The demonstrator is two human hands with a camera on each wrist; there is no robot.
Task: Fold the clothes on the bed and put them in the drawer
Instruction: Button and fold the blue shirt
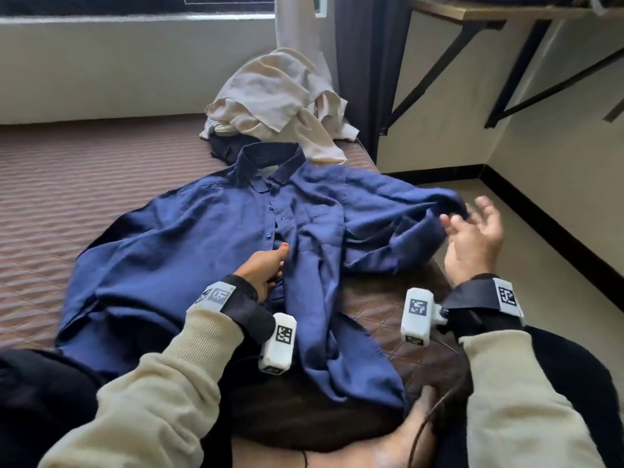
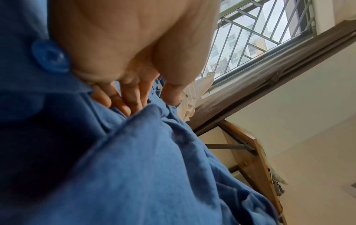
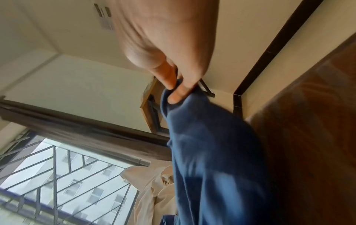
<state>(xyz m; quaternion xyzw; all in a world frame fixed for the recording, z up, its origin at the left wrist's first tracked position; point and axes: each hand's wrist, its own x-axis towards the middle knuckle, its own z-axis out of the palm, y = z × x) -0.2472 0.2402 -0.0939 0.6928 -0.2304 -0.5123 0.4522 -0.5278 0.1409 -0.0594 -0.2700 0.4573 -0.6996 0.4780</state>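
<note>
A dark blue button-up shirt (image 1: 202, 238) lies front up on the bed (image 1: 67, 184), collar at the far end. My left hand (image 1: 278, 261) rests on its middle beside the button placket, thumb stretched forward. In the left wrist view the fingers (image 2: 123, 97) lie fairly straight, their tips tucked under a fold of the shirt (image 2: 154, 167) near a blue button (image 2: 51, 57). My right hand (image 1: 456, 217) is raised off the bed's right edge. It pinches the end of the shirt's right sleeve (image 3: 212, 144) between thumb and forefinger (image 3: 179, 94), lifting it.
A heap of cream clothes (image 1: 277, 99) sits on a dark garment (image 1: 226, 146) at the bed's far end, below the window. A bracketed wall shelf (image 1: 506, 11) hangs at upper right over bare floor (image 1: 540, 231). My foot (image 1: 415, 427) lies near the bed's front edge.
</note>
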